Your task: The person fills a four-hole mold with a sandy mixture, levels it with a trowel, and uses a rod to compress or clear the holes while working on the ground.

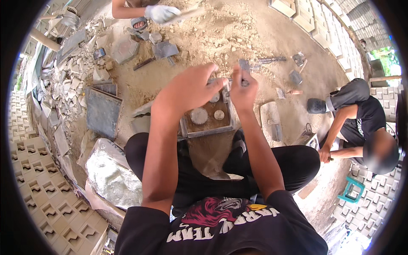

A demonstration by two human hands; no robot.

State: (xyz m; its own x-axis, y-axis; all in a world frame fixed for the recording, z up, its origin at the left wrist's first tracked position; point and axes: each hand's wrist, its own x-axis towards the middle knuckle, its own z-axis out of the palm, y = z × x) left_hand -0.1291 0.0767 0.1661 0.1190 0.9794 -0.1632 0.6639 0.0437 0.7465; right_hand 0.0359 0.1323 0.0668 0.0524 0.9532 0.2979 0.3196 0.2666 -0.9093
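Observation:
My left hand (187, 90) hovers above a square grey frame (209, 132), its thumb and forefinger apart, with nothing visible between them. Beside it, my right hand (244, 91) is closed around a small dark tool (243, 64) whose flat grey end sticks up past the fingers. Its kind is not clear. Brown material fills the frame, which stands on the ground between my legs. A large pale disc (199, 115) and a smaller pale disc (219, 114) lie in it. My hands partly cover the frame's far side.
Ahead, a co-worker's gloved hand (161, 13) holds a flat tool over loose sand (221, 32). Another person (352, 119) crouches at right. Dark slabs (103, 111) and rubble (76, 80) lie left, a plastic-wrapped bundle (114, 174) nearer. A trowel (293, 92) and pale half-cylinder (270, 121) lie right.

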